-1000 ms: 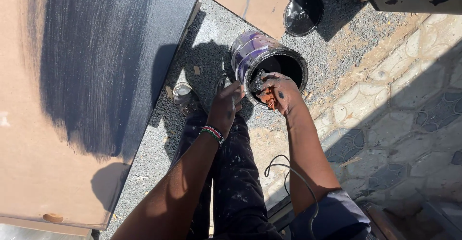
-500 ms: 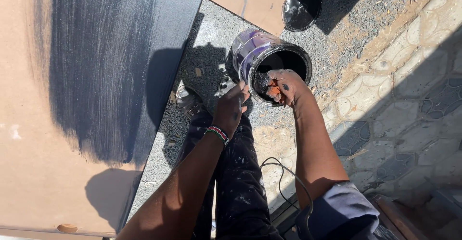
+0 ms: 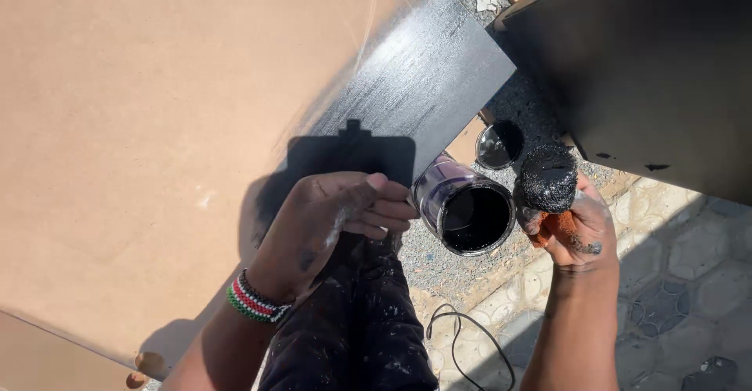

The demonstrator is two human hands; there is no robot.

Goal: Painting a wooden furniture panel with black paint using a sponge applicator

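Counts – hands, tins, boards

Two hands: left [image 3: 329, 222] and right [image 3: 576, 230]. One open paint tin [image 3: 466, 211], one loose lid [image 3: 499, 144], one paint-soaked sponge [image 3: 548, 178]. Two boards – one tan board [image 3: 157, 124] partly painted black, one black panel [image 3: 650, 62]. One beaded wristband [image 3: 251, 301], one thin cable [image 3: 458, 336].

Outdoor painting yard: sunlit gravel [image 3: 439, 269] and paving stones [image 3: 674, 281], half-blackened boards [image 3: 157, 124], open paint tin [image 3: 470, 215].
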